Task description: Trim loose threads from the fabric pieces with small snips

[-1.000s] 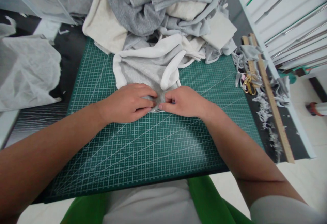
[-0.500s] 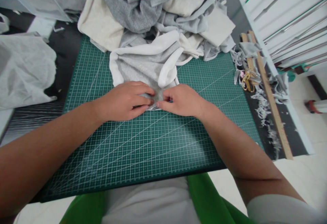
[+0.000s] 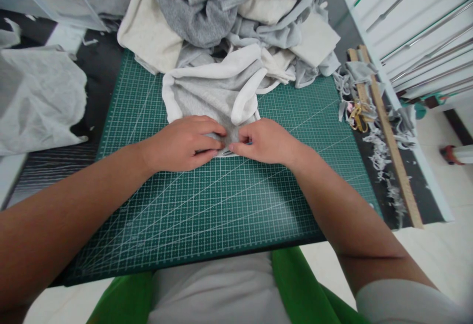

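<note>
A grey cloth piece with thick white edging [image 3: 210,92] lies on the green cutting mat [image 3: 207,206], its near edge under both hands. My left hand [image 3: 183,143] pinches that near edge with curled fingers. My right hand [image 3: 266,141] pinches the same edge from the right, fingertips almost touching the left hand's. Something small and thin, perhaps metal, shows between the fingers, too hidden to name.
A heap of grey and cream fabrics [image 3: 236,14] fills the far end of the mat. White sheer cloth [image 3: 37,97] lies at the left. Wooden rulers [image 3: 391,137], gold scissors [image 3: 357,117] and cloth scraps [image 3: 380,159] lie along the right edge.
Both hands stay pinched on the cloth's near edge, fingers shifting slightly. The view drifted a little left, then back.
</note>
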Demonstrator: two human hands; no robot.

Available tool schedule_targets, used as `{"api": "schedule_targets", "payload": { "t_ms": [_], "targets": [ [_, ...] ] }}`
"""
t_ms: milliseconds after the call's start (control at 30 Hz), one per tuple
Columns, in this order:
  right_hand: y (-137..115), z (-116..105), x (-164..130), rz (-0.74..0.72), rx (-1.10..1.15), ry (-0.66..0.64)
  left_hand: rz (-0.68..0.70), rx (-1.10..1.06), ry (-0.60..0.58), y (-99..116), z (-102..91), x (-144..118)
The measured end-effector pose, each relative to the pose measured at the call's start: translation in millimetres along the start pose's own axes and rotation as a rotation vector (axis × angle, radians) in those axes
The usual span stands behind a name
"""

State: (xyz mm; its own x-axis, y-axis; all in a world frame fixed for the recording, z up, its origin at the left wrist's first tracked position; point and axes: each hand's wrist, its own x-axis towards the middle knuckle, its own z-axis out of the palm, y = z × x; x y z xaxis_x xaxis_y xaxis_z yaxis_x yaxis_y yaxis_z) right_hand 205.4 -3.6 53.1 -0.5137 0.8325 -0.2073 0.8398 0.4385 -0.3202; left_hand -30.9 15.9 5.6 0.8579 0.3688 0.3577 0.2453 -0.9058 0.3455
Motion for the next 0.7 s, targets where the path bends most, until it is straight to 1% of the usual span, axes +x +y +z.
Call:
{"api": "schedule_targets", "payload": {
  "t_ms": [267,467,700],
  "targets": [
    [-3,3,-2,0.007,-0.045,0.024,-0.002,0.009,0.004,0,-0.1,0],
    [-9,7,-6,-0.01,-0.147,0.045,-0.014,0.018,0.002,0,0.4,-1],
    [-19,7,-10,0.01,-0.273,0.025,-0.004,0.001,0.017,0,0.5,0]
  ]
}}
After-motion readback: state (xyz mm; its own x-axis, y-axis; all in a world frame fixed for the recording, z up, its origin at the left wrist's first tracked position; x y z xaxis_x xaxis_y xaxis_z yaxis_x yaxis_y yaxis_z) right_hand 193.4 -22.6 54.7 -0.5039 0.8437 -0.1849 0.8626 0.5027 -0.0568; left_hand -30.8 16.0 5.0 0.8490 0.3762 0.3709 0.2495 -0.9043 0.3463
